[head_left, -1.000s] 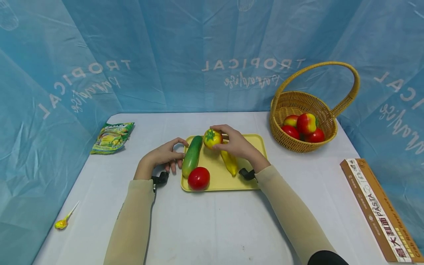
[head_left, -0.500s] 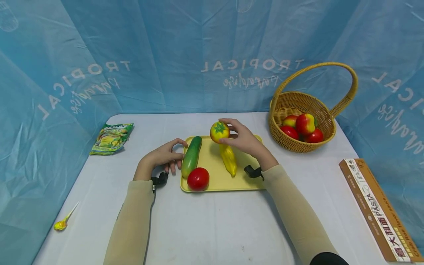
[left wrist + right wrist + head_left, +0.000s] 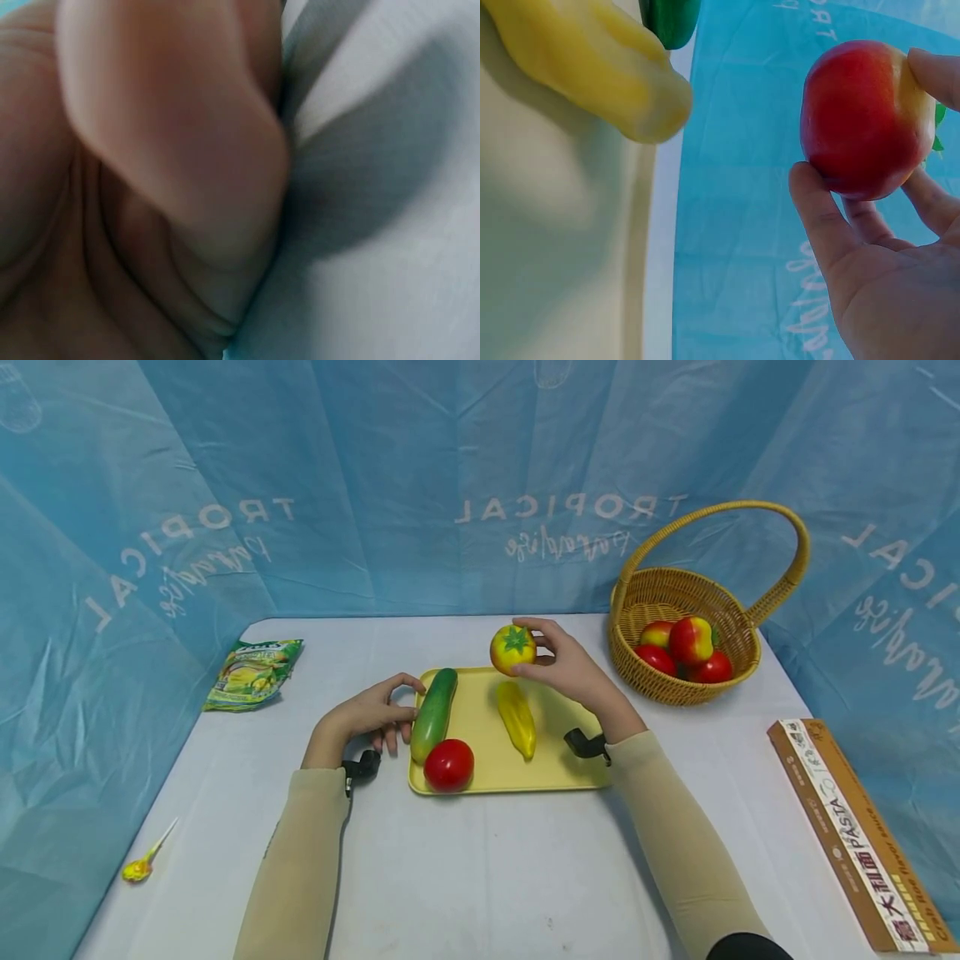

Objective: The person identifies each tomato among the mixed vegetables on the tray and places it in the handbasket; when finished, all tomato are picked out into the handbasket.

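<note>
My right hand point(image 3: 558, 662) holds a round red-and-yellow fruit with a green leafy top point(image 3: 513, 649) above the far edge of a yellow tray point(image 3: 480, 772). In the right wrist view, fingers and thumb grip the sides of this fruit point(image 3: 866, 120). Below it a banana point(image 3: 517, 718) lies on the tray. Along the tray's left side are a cucumber point(image 3: 433, 717) and a red tomato point(image 3: 449, 766). Beside the cucumber rests my left hand point(image 3: 371, 710), fingers loosely bent at the tray's left edge; whether they touch the cucumber is unclear. The left wrist view shows mostly blurred fingers point(image 3: 172, 127).
A wicker basket point(image 3: 652, 681) with a tall handle stands at the back right, holding several red and red-yellow fruits point(image 3: 692, 640). A pasta box point(image 3: 862, 835) lies at the right edge. On the left are a green snack packet point(image 3: 255, 675) and a lollipop point(image 3: 138, 868).
My right hand has lifted the red-and-yellow fruit up off the tray area and moved it right and away, uncovering the banana. The left hand has stayed in place.
</note>
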{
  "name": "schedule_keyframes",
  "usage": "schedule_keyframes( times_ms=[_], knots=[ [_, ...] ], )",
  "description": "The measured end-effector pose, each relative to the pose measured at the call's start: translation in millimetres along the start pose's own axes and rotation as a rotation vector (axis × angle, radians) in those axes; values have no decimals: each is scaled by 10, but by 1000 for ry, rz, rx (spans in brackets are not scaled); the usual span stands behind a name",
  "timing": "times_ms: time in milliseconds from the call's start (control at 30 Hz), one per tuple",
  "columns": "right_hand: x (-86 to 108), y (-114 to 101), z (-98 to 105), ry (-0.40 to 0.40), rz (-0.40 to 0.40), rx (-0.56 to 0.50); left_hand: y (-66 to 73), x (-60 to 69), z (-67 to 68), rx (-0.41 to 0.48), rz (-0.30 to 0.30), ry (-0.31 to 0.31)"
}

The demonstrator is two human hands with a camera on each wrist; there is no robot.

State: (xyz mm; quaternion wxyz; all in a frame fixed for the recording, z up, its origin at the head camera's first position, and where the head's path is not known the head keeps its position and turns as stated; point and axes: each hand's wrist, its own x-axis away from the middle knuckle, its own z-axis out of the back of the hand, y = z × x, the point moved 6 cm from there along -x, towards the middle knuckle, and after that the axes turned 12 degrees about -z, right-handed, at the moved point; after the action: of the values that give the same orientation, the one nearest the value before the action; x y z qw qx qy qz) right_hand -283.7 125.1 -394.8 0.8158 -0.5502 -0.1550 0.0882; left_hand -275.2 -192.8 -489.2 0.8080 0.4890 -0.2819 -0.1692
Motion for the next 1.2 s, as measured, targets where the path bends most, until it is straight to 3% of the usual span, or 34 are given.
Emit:
schedule_keyframes(
  times_ms=[633,933,1200],
  knots=[
    [281,98,550,73,-49,-56,-26,-18,19,-1,-5,-4],
    [434,243,953,140,-159,27,-20,-18,25,-7,-1,1],
    [528,415,1222,199,-164,32,-32,-23,15,-5,0,0]
  ],
)
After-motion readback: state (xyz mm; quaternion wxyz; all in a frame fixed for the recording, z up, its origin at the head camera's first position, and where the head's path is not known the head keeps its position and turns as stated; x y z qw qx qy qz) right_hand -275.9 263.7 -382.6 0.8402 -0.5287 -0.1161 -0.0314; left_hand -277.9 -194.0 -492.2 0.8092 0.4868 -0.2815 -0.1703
